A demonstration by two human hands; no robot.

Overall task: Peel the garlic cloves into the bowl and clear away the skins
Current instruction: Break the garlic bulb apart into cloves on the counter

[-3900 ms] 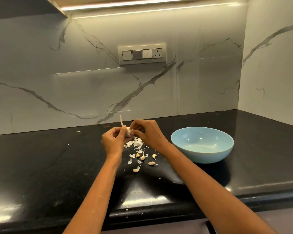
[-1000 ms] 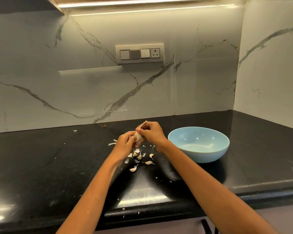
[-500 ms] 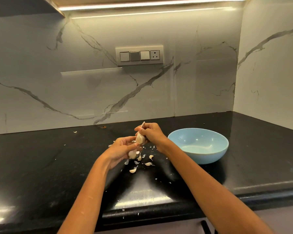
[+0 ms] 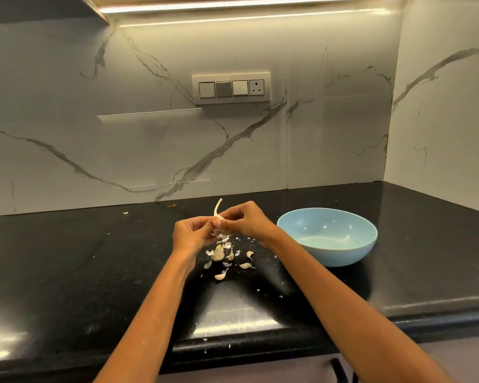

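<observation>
Both hands meet above the black counter (image 4: 67,272), a little left of the bowl (image 4: 328,236), and together they hold one garlic piece (image 4: 219,218). The left hand (image 4: 191,234) has its fingers curled toward the garlic from the left side, and the right hand (image 4: 246,219) pinches it from the right with thumb and fingers; the fingertips of the two hands are touching or almost touching around it. The body of the garlic is mostly hidden between the fingers. Its dry stem (image 4: 218,207) comes out on top and shows the long axis: it stands nearly upright and leans slightly to the right at the tip, pointing up and toward the far wall. Under the hands, on the counter, lie loose cloves (image 4: 219,254) and thin white skins (image 4: 224,239), scattered in a small group. Most cloves lie flat with the pointed end turned up or to the right. One clove (image 4: 221,276) is nearest to the counter edge, apart from the others. Small skin crumbs reach to the near edge, and one skin (image 4: 125,213) lies far left, near the wall. The bowl is light blue, stands upright on the counter to the right of the hands, not touching them, and I see no cloves in it. On the marble wall behind is a switch plate (image 4: 231,88).
</observation>
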